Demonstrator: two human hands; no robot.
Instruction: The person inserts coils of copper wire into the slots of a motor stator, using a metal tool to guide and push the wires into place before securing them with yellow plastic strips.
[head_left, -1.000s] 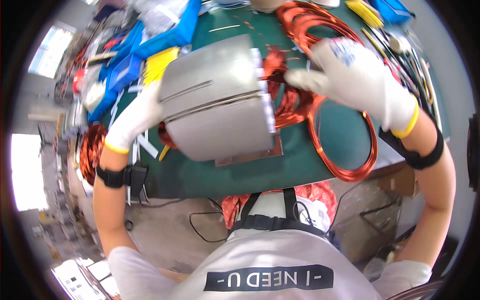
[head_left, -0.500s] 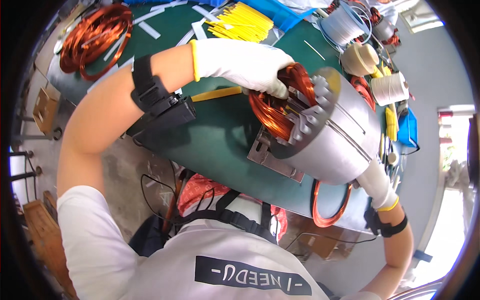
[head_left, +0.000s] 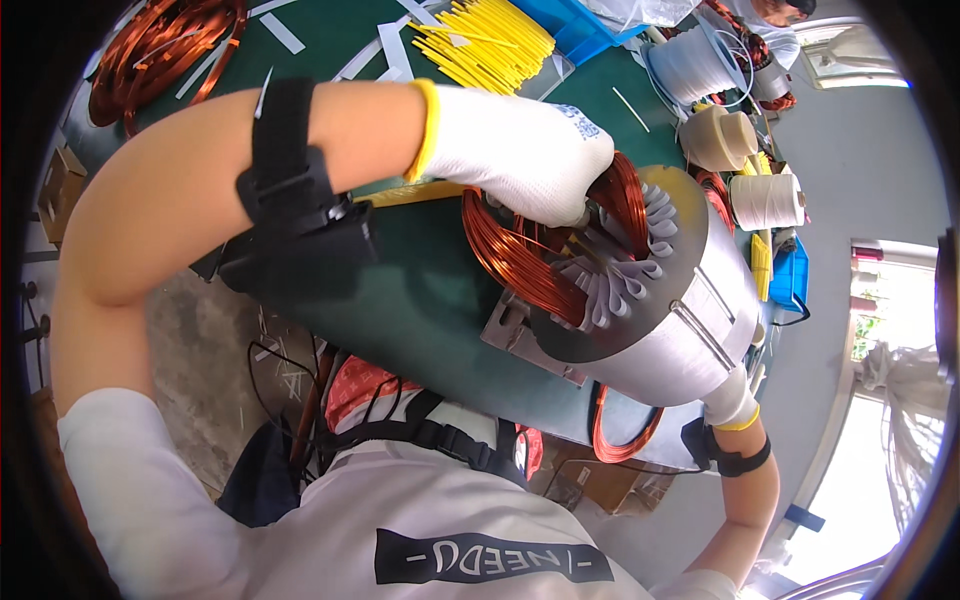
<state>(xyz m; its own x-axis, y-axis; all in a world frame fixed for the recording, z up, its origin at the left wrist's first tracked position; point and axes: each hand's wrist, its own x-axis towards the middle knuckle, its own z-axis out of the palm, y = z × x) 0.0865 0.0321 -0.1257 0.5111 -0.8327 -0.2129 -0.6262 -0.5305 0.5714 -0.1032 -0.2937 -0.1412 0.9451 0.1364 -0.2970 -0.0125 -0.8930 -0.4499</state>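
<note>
A grey metal motor stator (head_left: pixel 665 345) lies on its side on the table, its open end facing left and toward me. Pale looped slot liners (head_left: pixel 622 285) ring its bore. Copper wire coils (head_left: pixel 515 258) bulge out of that end in thick bundles. My left hand (head_left: pixel 535 160), in a white glove with a yellow cuff, is closed on the copper coils at the bore; its fingertips are partly hidden. My right hand (head_left: pixel 731 400), gloved alike, is against the stator's far right end, its fingers out of sight behind the metal.
A slotted metal plate (head_left: pixel 510 342) sits under the stator. Another copper coil (head_left: pixel 607 435) hangs at the table's front edge. Behind lie yellow sticks (head_left: pixel 485 45), a blue bin (head_left: pixel 570 25), thread spools (head_left: pixel 768 202) and a large coil pile (head_left: pixel 165 45). A person (head_left: pixel 775 12) is at the far right.
The view has shifted, and the stator's open end now shows more fully. My left hand has come slightly right and down with the coils; my right hand stays at the rear end.
</note>
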